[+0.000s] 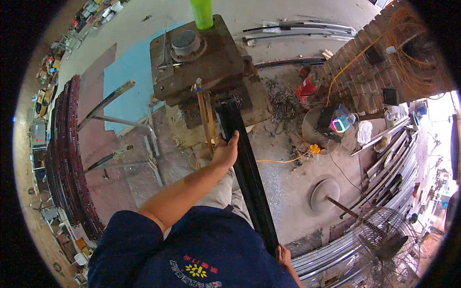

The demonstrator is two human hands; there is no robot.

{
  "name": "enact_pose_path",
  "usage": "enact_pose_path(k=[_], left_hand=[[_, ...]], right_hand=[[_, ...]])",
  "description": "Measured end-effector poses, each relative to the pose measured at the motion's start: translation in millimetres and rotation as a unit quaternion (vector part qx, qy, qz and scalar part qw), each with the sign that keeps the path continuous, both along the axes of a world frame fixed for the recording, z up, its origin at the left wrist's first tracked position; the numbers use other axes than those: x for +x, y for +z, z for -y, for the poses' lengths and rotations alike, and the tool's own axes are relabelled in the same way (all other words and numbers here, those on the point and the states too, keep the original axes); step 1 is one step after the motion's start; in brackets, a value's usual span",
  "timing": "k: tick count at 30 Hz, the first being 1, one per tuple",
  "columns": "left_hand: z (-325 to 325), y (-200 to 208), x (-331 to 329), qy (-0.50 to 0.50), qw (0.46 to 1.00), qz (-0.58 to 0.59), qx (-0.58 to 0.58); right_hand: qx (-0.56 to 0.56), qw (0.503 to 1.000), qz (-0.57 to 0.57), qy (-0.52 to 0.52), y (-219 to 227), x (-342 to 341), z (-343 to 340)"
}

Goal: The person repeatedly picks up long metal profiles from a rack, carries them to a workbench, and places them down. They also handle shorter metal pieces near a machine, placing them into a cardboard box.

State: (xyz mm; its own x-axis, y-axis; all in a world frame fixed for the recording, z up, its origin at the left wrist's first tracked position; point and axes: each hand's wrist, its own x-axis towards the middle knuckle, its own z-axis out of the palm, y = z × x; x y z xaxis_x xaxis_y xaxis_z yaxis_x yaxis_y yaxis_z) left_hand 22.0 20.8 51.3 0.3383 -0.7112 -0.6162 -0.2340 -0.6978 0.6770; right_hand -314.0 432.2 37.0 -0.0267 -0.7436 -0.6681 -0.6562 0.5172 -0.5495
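Note:
A long black channel-shaped metal bar (249, 185) slants across in front of my body. Its far end lies up against the lower part of a rusty brown machine block (216, 57). My left hand (225, 150) is wrapped round the bar's left edge below that end, thumb on top. Lower down, my right hand (284, 257) grips the bar near its close end, with part of the fingers hidden behind it. Just left of the bar, two wooden handles (205, 113) lean against the block.
On the block stand a round metal cap (186, 43) and a green cup (202, 14). A metal frame (120, 120) and stacked dark red bars (67, 158) lie left. To the right are a fan (386, 245), its round base (325, 194), a lit speaker (339, 125) and many metal profiles.

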Motion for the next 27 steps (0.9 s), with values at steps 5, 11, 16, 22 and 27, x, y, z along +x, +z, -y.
enact_pose_path(k=[5,11,16,22,27], left_hand=[[-3,-41,-3,0.016,0.998,0.034,-0.056],[2,-26,-10,0.052,0.997,-0.03,-0.056],[-64,53,-48,0.019,0.976,-0.08,-0.201],[-132,122,-89,-0.056,0.917,-0.169,-0.358],[-166,199,-104,-0.074,0.891,-0.201,-0.4]], right_hand=[[0.023,0.998,0.056,-0.009,-92,1,21],[-0.05,0.979,0.166,-0.106,-206,23,32],[-0.05,0.99,0.119,-0.056,-197,8,2],[-0.176,0.965,0.153,-0.118,-209,-19,-77],[-0.174,0.964,0.177,-0.096,-189,-32,-69]])
